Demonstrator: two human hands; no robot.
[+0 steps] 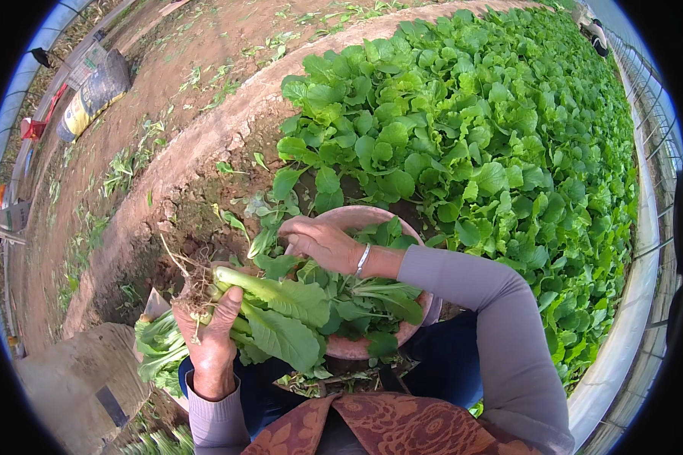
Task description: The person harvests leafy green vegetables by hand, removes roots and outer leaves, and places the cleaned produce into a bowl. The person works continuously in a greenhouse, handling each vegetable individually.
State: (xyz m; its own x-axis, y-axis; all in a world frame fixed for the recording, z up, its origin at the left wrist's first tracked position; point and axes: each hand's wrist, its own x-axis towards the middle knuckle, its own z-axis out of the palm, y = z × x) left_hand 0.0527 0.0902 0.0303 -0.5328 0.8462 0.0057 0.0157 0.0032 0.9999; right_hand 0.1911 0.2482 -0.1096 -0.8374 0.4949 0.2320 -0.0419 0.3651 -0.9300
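My left hand [213, 335] grips a bunch of leafy greens [279, 307] near its base. Soil-covered roots [196, 284] stick out above the thumb, and the broad leaves point right over the basin's edge. My right hand [324, 244], with a silver bracelet at the wrist, is above the far left side of a pink basin [370, 213]. Its fingers are bent, and their undersides are hidden. Just left of the fingertips is a small leafy plant [264, 242]; I cannot tell whether they touch it. Loose green leaves [370, 307] fill much of the basin.
A dense bed of leafy greens [489, 142] spreads ahead and right. Picked greens [162, 347] lie beside my left forearm, near a flat brown sheet [82, 375]. A filled sack [97, 94] stands far left on bare soil. Another person [595, 37] is at the far right.
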